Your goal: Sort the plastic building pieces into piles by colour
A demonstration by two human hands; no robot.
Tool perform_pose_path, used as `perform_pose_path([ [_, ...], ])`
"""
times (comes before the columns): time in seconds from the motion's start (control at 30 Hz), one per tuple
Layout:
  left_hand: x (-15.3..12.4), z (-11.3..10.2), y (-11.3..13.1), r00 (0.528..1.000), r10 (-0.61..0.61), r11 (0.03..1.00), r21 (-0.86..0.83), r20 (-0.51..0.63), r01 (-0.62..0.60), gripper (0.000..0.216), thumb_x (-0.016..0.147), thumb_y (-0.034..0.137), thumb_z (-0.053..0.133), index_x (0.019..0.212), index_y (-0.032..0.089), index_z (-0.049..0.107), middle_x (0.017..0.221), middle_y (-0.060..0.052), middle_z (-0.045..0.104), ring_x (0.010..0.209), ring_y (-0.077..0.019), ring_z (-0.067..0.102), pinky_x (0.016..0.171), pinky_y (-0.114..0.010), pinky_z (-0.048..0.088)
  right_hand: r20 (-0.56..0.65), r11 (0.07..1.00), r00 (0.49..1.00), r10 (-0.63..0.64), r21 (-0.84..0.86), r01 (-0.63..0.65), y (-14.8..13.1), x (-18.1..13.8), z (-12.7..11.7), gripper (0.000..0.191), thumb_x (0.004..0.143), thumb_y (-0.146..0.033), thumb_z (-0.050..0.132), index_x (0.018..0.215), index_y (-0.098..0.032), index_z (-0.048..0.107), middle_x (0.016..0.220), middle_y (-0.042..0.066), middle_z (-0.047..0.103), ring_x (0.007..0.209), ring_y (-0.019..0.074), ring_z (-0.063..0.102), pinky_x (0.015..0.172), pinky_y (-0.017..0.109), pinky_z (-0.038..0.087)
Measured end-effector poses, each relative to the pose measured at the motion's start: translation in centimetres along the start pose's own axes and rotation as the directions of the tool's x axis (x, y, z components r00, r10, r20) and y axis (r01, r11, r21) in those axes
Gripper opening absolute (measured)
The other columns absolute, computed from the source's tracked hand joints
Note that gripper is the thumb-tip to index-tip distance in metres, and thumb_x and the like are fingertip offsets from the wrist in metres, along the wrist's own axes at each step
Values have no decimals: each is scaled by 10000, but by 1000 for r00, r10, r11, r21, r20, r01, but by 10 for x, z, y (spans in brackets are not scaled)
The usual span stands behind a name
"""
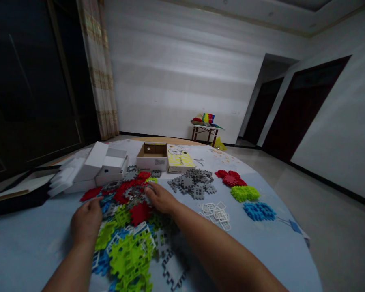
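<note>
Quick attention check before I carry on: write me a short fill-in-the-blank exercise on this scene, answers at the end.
1. The bright-green plastic heap lies between the red plastic heap and a third plastic heap, coloured ____.
2. The notched plastic heap just in front of the yellow-printed cardboard box is coloured ____.
3. The right hand reaches ____ from the camera than the left hand.
Missing words: blue; grey; farther.

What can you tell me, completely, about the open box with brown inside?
The open box looks like cardboard: whitish outside, brown inside, with a round, pale spot on its far wall. The near wall carries small print, too blurred to read. It stands upright on the table, open side up, its floor hidden. A yellow-patterned box lies close at its right; contact is unclear.
</note>
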State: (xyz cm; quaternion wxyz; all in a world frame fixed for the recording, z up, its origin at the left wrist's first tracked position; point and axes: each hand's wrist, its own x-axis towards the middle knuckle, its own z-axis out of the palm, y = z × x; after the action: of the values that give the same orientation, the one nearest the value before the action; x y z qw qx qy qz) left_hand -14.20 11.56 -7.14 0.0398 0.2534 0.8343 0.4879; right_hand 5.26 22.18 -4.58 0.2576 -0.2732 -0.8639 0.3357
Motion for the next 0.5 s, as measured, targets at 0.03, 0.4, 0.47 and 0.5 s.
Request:
perform_pose_path([
  [0.03,0,0,0,1000,6,1000,1,0,-6,425,755,380,312,971,188,625,997,-98,638,953,-238,561,797,-323,417,-45,999,998,34,32,-33,5,3,-5,536,892,-484,255,1279,-142,398,1298,99,456,1210,169,389,1012,305,279],
  [0.4,-1,0,2,999,30,999,16,23,-31,438,759,371,308,979,161,624,1027,-114,631,981,-247,553,823,-330,413,-131,976,970,203,-49,-211,57,4,-38,317,867,-273,348,973,-155,622,995,47,651,958,171,570,848,289,420],
  [0.47,-1,0,2,999,22,999,31,32,-23,445,755,377,311,980,158,627,1039,-121,627,995,-255,547,829,-338,412,-111,975,973,202,-68,-210,56,-1,-33,268,786,-242,481,1001,-173,624,1016,44,651,951,179,577,849,290,419],
  [0.5,-1,-1,3,999,17,999,38,36,-18,449,753,381,315,984,157,627,1038,-123,628,993,-257,548,825,-340,414,-96,973,975,202,-90,-211,55,-3,-31,285,745,-223,523,1007,-179,628,1017,45,653,947,186,582,850,296,420],
])
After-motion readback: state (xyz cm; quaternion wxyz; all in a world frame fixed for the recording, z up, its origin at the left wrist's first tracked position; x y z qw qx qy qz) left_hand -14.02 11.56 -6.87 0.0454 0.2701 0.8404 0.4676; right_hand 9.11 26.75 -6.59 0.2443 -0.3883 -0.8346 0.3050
